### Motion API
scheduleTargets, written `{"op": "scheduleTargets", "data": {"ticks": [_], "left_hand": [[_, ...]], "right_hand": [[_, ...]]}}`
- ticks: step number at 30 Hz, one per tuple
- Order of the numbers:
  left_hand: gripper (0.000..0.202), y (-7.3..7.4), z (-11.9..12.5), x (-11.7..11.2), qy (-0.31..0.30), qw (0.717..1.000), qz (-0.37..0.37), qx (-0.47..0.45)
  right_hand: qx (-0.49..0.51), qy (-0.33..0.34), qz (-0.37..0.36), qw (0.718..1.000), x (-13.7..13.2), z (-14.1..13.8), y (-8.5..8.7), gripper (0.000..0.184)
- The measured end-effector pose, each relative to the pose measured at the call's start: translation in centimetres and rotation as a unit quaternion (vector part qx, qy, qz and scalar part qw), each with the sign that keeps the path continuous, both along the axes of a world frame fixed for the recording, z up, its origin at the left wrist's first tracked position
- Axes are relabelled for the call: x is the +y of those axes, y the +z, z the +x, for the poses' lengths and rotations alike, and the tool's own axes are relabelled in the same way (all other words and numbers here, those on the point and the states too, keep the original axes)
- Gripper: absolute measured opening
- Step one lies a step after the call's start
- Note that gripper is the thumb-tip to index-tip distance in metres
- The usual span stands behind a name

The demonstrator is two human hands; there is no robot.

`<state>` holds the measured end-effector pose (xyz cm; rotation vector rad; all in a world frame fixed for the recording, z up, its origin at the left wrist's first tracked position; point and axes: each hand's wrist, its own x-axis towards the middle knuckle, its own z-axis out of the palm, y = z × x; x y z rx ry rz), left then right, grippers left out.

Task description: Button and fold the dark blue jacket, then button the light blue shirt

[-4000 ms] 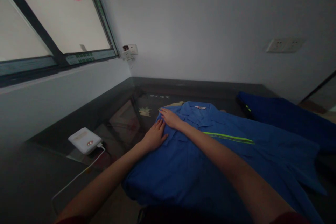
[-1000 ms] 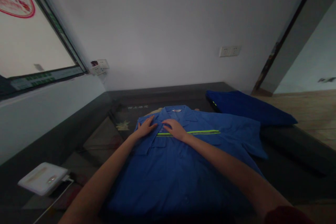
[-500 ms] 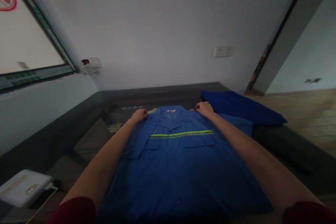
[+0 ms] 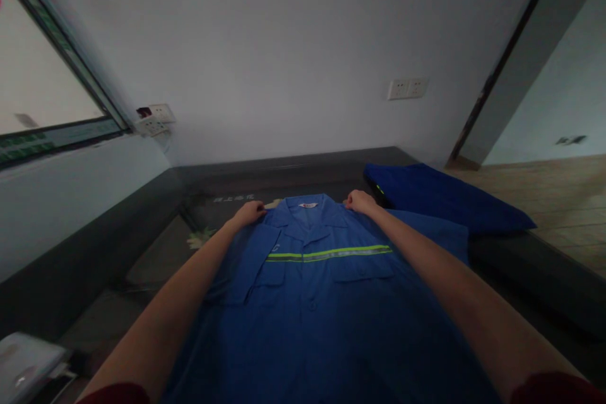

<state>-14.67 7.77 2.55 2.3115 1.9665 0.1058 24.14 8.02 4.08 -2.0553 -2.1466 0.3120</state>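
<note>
A blue short-sleeved work shirt [image 4: 312, 303] with a yellow-green reflective stripe across the chest lies flat, front up, on a dark table [image 4: 284, 173], collar away from me. My left hand [image 4: 249, 213] is closed on the shirt's left shoulder beside the collar. On the other side of the collar, my right hand [image 4: 360, 201] grips the right shoulder in the same way. Both arms stretch out over the shirt.
A second dark blue garment [image 4: 440, 199] lies on the table's far right. A white device [image 4: 21, 366] with a cable sits at the near left edge. Wall sockets [image 4: 407, 88] and a window [image 4: 42, 107] are behind; a doorway opens to the right.
My hands left the chest of the shirt, where they lay flat, and moved apart to its shoulders, closing on the fabric there. The view swung to the right.
</note>
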Motion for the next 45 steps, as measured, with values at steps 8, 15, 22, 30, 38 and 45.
{"op": "scheduleTargets", "data": {"ticks": [8, 15, 22, 30, 38, 45], "left_hand": [[0.021, -0.2, -0.4, 0.9, 0.015, 0.999, 0.035, 0.016], [0.024, 0.0, -0.8, 2.6, 0.045, 0.995, 0.065, 0.059], [0.024, 0.0, -1.5, 5.0, 0.056, 0.991, 0.079, 0.087], [0.025, -1.0, -2.4, 7.5, 0.066, 0.991, 0.099, 0.064], [0.027, -1.2, -2.0, 5.0, 0.082, 0.968, 0.235, 0.032], [0.032, 1.2, -5.5, 2.9, 0.089, 0.977, 0.189, 0.038]], "right_hand": [[-0.006, -0.008, 0.017, 1.000, 1.2, -1.0, -0.7, 0.013], [-0.036, -0.008, 0.054, 0.998, 3.0, -2.8, -1.4, 0.018], [-0.063, 0.011, 0.099, 0.993, 4.8, -4.1, -1.6, 0.020], [-0.086, 0.011, 0.141, 0.986, 6.5, -4.6, -2.2, 0.019], [-0.092, 0.045, 0.217, 0.971, 5.8, -4.0, -2.6, 0.022], [-0.040, 0.043, 0.218, 0.974, 3.9, -4.2, -0.7, 0.028]]}}
